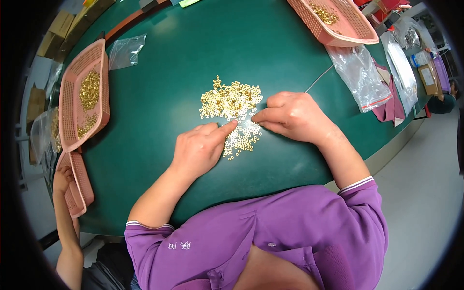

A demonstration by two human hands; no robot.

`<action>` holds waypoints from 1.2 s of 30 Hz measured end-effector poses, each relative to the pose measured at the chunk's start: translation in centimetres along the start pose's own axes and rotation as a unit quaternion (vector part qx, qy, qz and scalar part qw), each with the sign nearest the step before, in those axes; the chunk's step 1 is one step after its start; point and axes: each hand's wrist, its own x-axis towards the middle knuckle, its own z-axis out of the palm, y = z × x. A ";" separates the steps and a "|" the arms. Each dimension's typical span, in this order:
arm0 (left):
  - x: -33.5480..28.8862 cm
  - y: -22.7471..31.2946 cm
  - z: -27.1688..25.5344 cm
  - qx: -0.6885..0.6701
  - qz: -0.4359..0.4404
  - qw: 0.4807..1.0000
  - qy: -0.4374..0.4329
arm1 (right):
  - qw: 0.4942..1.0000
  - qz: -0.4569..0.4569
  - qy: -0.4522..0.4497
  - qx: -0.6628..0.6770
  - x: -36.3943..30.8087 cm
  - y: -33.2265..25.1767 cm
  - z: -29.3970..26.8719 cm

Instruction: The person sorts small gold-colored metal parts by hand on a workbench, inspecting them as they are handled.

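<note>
Many small gold rings [232, 99] lie in a loose heap on the green tabletop, with a thinner scatter of them nearer to me. My left hand [198, 149] rests at the left of the scatter; its index finger is stretched out onto the rings and the other fingers are curled. On the right side of the heap, my right hand [295, 116] has thumb and index finger pinched together low over the rings. Whatever lies between those fingertips is too small to make out. A thin grey wire [320, 78] shows beyond my right hand; whether the hand holds it is hidden.
Pink perforated baskets with gold pieces stand at the left [105, 104] and far right [338, 38]. Clear plastic bags lie by them [126, 52] [360, 82]. Another person's hand [63, 179] reaches into a lower pink basket [87, 186]. Cardboard boxes [60, 26] stand far left.
</note>
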 end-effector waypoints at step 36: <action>0.0 0.1 0.6 -0.074 -0.110 0.989 0.064 | 0.996 0.063 0.031 0.045 0.2 0.0 1.1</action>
